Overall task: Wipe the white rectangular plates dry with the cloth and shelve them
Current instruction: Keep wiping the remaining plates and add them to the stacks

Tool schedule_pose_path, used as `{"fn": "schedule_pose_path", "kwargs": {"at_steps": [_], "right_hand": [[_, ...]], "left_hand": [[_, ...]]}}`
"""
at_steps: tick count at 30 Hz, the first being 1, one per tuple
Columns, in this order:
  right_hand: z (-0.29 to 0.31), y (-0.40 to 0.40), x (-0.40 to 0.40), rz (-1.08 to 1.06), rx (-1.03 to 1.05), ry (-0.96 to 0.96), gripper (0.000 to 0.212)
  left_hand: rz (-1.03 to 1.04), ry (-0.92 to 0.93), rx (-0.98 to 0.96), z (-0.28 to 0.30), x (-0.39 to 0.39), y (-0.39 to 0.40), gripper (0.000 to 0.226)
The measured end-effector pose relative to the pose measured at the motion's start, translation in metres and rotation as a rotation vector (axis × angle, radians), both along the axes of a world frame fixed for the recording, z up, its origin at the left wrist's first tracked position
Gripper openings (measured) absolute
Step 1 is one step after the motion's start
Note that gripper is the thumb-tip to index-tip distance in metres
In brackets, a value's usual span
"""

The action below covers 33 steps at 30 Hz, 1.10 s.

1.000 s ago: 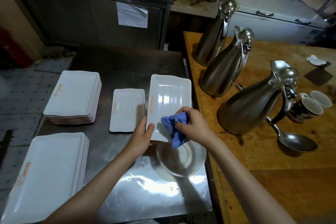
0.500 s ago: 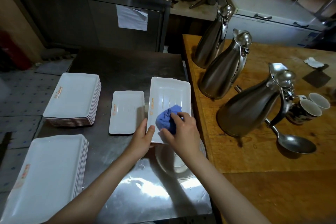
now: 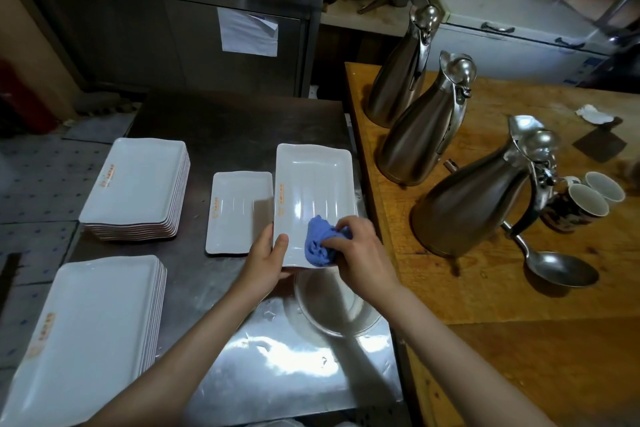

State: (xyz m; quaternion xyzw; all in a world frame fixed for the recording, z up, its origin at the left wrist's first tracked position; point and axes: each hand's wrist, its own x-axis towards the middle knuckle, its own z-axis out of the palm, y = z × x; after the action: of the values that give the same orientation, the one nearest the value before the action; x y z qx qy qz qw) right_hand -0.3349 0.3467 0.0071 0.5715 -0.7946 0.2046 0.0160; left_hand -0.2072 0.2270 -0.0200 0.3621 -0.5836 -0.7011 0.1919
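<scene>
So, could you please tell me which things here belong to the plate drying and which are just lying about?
Part of the job:
- held plate, left hand gripping its near edge
- blue cloth, bunched in right hand
- small plate
- two plate stacks

Lying about:
- three steel jugs
- two mugs
- ladle
- glass bowl

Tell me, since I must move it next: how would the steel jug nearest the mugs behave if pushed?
The steel jug is tall, narrowing upward from a broad base, so it probably slides rather than tips if pushed low. Its polished wall looks slippery. It stands close to the mugs and might knock them.
</scene>
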Motion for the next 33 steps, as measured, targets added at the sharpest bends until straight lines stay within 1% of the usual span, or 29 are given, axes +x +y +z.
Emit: {"fn": "schedule_pose_path", "kwargs": {"at_steps": [2,4,10,12,17,23,26,29,33], "right_hand": [[0.002,-0.003,-0.008,-0.068,-0.020,0.044,0.035],[0.001,-0.007,-0.017,-0.137,-0.050,0.051,0.034],[0.007,-0.027,-0.038,-0.240,-0.046,-0.023,0.035],[0.012,-0.036,-0.046,-0.263,-0.086,-0.039,0.035],[0.021,-0.052,-0.060,-0.335,-0.133,-0.127,0.028],[0.027,-0.062,-0.068,-0.459,-0.206,-0.196,0.032],[0.029,-0.066,-0.070,-0.472,-0.181,-0.215,0.032],[0.029,-0.068,-0.067,-0.473,-0.163,-0.227,0.035],[0.028,-0.074,-0.059,-0.441,-0.168,-0.272,0.034]], "left_hand": [[-0.005,0.003,0.028,0.001,0.000,-0.001,0.027],[-0.022,-0.007,0.017,0.003,0.000,-0.001,0.028],[-0.050,0.004,0.027,0.009,-0.001,0.004,0.025],[-0.052,0.012,0.043,0.011,0.000,0.006,0.026],[-0.058,0.007,0.055,0.013,0.004,0.008,0.027],[-0.126,-0.002,-0.016,0.014,0.009,0.004,0.031],[-0.150,-0.003,0.027,0.016,0.009,0.004,0.032],[-0.157,-0.016,-0.002,0.016,0.008,0.005,0.029],[-0.187,-0.055,0.009,0.014,0.006,0.005,0.027]]}}
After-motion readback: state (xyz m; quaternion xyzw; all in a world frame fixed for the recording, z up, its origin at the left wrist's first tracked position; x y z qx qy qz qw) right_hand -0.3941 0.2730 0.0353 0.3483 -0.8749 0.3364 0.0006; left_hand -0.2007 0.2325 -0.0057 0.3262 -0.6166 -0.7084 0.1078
